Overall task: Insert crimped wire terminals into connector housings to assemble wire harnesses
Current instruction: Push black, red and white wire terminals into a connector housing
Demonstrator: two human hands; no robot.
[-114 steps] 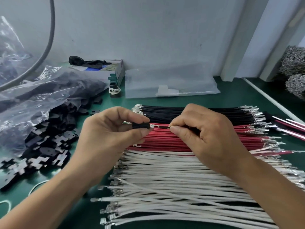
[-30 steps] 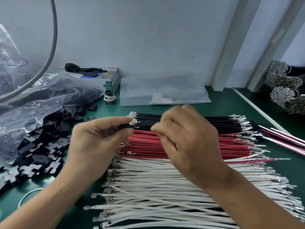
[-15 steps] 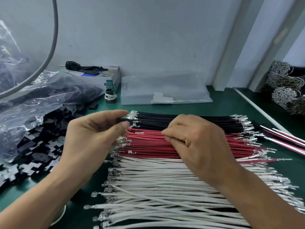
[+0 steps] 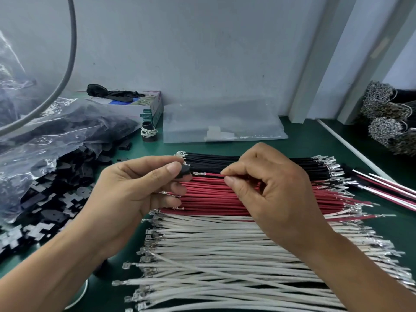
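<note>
green surface (image 4: 315,136) carries rows of white wires (image 4: 225,255), red wires (image 4: 213,194) and black wires (image 4: 213,161), below and behind the fingers. left hand (image 4: 126,194): thumb and forefinger pinch a small black housing (image 4: 185,172). right hand (image 4: 270,190): thumb and forefinger pinch one red wire (image 4: 213,175), its metal tip (image 4: 199,174) just right of the housing, apart from it.

The right hand (image 4: 270,188) has lifted a red wire (image 4: 213,175) toward the connector housing (image 4: 185,171).
</note>
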